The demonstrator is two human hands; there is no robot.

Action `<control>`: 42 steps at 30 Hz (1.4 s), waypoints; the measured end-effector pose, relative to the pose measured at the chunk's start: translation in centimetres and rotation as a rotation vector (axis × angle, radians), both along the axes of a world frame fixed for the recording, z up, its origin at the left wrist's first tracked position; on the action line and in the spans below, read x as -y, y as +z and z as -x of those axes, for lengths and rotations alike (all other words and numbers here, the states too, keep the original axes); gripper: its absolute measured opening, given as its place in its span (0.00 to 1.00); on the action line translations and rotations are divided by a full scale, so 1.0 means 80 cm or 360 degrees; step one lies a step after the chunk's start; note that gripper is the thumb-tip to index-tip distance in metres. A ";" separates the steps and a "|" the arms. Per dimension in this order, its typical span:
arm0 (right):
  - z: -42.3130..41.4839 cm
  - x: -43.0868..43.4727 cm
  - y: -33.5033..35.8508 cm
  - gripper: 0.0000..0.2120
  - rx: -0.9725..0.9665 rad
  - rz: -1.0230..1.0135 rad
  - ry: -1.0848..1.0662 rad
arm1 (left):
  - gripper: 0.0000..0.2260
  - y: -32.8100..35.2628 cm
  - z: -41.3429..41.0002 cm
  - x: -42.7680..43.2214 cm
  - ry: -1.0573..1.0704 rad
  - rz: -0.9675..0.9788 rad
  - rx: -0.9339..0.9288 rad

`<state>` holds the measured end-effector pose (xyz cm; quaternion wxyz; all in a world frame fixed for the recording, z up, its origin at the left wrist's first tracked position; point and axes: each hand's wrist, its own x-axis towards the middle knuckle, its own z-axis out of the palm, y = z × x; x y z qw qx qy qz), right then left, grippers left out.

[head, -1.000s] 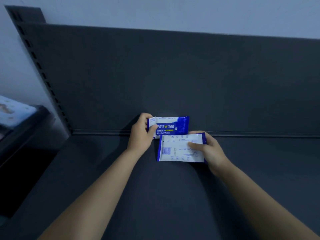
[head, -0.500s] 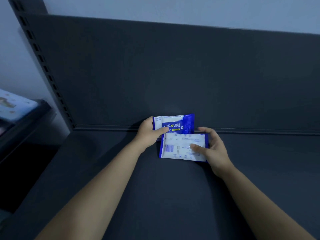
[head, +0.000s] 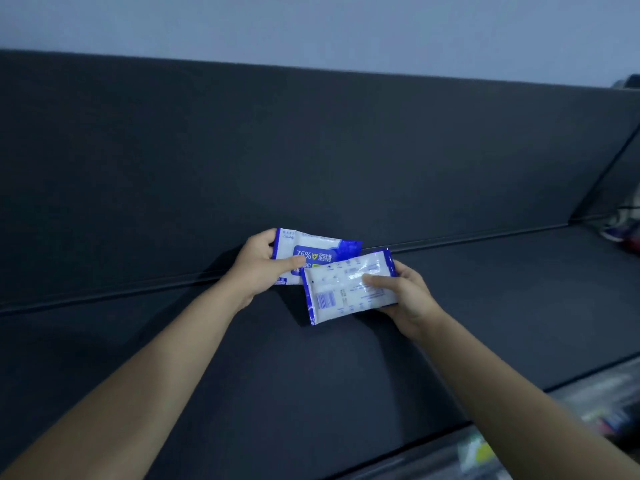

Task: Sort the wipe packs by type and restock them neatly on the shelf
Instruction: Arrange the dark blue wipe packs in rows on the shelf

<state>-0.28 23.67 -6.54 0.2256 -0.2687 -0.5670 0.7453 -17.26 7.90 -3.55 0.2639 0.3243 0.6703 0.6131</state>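
Observation:
Two blue-and-white alcohol wipe packs are held over the dark grey shelf (head: 242, 358). My left hand (head: 261, 268) grips the front-side pack (head: 323, 251), printed "75%", near the shelf's back panel, thumb across its face. My right hand (head: 407, 296) holds the second pack (head: 346, 289) back side up, with its barcode showing, thumb on top and fingers underneath. This second pack overlaps the lower right part of the first one. Both packs are tilted.
The shelf's dark back panel (head: 311, 150) rises behind the packs. Blurred goods (head: 595, 410) lie on a lower level at the bottom right. Some items (head: 623, 230) sit at the far right end beyond a divider.
The view has swung to the right and closer; the left upright and side goods are gone from sight. Both packs are now tilted and lifted slightly, still overlapping in my hands.

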 end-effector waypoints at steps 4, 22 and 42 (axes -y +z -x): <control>-0.066 -0.076 0.001 0.14 0.0037 -0.0018 -0.0072 | 0.12 -0.003 -0.060 -0.082 -0.0121 0.0080 -0.0119; -0.214 -0.438 0.007 0.13 -0.0007 -0.0121 0.0047 | 0.08 -0.052 -0.228 -0.417 0.0504 -0.0015 -0.0115; -0.198 -0.455 -0.009 0.11 -0.0182 -0.0011 0.0203 | 0.16 -0.073 -0.219 -0.458 0.1098 0.0020 -0.0764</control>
